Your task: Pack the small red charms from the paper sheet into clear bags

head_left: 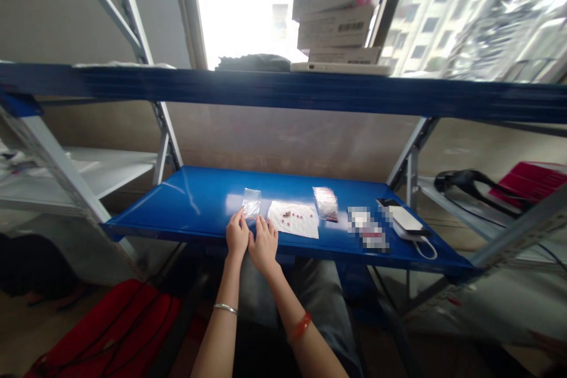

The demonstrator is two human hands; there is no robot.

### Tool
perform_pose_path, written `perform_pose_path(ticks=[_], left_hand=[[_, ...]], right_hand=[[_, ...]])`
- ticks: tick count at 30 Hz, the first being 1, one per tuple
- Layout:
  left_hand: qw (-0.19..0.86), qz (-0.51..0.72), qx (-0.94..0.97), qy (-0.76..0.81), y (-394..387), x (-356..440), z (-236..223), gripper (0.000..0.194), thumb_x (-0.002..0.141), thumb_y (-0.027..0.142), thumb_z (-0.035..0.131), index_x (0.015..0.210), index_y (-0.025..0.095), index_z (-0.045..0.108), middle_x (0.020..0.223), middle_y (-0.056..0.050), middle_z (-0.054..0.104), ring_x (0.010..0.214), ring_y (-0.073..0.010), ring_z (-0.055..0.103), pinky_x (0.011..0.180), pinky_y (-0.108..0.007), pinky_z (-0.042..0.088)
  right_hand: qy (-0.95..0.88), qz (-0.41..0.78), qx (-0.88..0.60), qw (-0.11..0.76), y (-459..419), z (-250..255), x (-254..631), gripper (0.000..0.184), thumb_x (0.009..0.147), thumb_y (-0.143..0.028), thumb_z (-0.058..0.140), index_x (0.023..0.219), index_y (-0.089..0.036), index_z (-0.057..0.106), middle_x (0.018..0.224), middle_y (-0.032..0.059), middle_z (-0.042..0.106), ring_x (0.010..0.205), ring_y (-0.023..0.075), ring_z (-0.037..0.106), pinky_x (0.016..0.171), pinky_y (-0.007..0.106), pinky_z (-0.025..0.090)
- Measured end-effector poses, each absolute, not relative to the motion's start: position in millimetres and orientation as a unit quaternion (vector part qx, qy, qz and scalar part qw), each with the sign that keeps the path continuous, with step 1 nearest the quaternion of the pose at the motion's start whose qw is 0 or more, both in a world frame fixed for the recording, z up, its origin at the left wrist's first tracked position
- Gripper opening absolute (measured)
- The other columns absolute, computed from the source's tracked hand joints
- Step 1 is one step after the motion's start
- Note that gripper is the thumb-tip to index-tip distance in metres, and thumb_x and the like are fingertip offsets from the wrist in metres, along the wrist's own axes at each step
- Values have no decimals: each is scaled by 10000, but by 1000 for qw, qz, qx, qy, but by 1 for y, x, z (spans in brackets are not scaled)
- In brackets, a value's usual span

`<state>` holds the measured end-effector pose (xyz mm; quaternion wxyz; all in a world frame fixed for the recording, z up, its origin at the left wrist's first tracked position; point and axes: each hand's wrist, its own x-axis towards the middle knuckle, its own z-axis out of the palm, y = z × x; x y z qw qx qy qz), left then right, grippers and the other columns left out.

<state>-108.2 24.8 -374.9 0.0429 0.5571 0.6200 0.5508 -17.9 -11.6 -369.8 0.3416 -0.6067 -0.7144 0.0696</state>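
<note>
The left hand (237, 235) and the right hand (263, 246) are held apart but close together, side by side over the front edge of a blue steel shelf (177, 212). The left fingertips (243, 218) are placed at the lower edge of a small transparent plastic bag (251, 202), which lies just ahead of that hand; whether the bag is actually pinched cannot be told. The right hand is seen with its fingers slightly spread and closed on nothing, just beside a sheet of white paper (292, 220) on which small dark red beads (287, 214) are scattered. Farther to the right of that hand, a second transparent bag (325, 204) with reddish contents is laid beyond the paper. Past it, a pixelated packet (367, 227) and a white power bank (405, 220) with a looped white cable (426, 250) are found. A silver bangle (225, 309) is worn on the left wrist, and a red band (300, 328) on the right. Below the hands, grey trousers (319, 289) are visible, with a red bag (101, 331) on the floor to the left. Ahead of the hands and higher up, a stack of cardboard boxes (336, 12) is set on a blue shelf beam (266, 85).
</note>
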Motion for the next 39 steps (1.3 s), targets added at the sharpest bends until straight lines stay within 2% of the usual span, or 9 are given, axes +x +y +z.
perform_pose_path(ticks=[6,10,18,23,28,32,35,37,39], left_hand=[[53,521,508,684,31,-109,-376,434,841,200,406,1244,80,514,1087,-178,647,1046,-274,594,890,-400,473],[39,508,525,681,31,-109,-378,459,811,165,419,1261,111,498,1125,-159,634,1072,-267,573,905,-390,459],[10,460,531,711,30,-106,-378,415,807,182,458,1207,105,541,1160,-204,605,1141,-308,521,951,-461,394],[4,467,528,709,28,-104,-377,417,811,188,464,1216,117,533,1152,-196,612,1133,-295,530,949,-447,402],[-6,484,534,693,25,-104,-377,426,825,215,458,1232,104,521,1206,-200,582,1158,-305,515,951,-452,409],[-15,517,568,640,20,-100,-373,366,841,191,432,1173,133,575,1240,-155,573,1192,-262,494,991,-414,392],[9,519,627,580,15,-85,-368,309,846,155,416,1055,175,643,1176,-102,625,1148,-214,533,994,-382,396],[38,500,673,544,12,-70,-365,289,837,130,424,976,189,671,1092,-76,669,1075,-193,581,967,-364,415],[52,475,704,526,8,-55,-363,279,826,117,445,960,198,677,1076,-61,679,1056,-190,589,948,-368,418]], right_hand=[[-733,34,-606,307,-11,-369,-22,445,916,-309,336,1297,-143,496,1365,106,474,1304,271,332,1025,417,246],[-741,29,-599,301,-12,-368,-21,446,931,-305,304,1302,-140,490,1379,122,452,1311,268,327,1018,425,249],[-747,23,-579,327,-12,-372,-20,433,926,-258,320,1304,-127,487,1351,157,476,1279,285,378,1005,453,270],[-743,21,-577,339,-13,-373,-18,440,929,-270,320,1325,-146,464,1373,135,456,1316,273,329,1016,432,266],[-733,23,-558,388,-17,-379,-13,437,896,-263,388,1311,-158,481,1389,103,443,1323,262,310,1034,411,257],[-672,14,-571,471,-13,-385,8,373,869,-218,399,1189,-177,585,1275,100,550,1262,257,382,986,416,320],[-589,-26,-608,532,-2,-385,47,354,862,-232,390,1117,-156,624,1188,133,585,1207,267,422,969,450,336],[-540,-48,-649,533,5,-383,81,375,855,-255,392,1123,-134,624,1182,150,575,1174,277,438,968,454,338],[-514,-57,-696,498,9,-382,113,410,848,-269,391,1154,-111,613,1236,179,529,1199,296,407,966,447,337]])
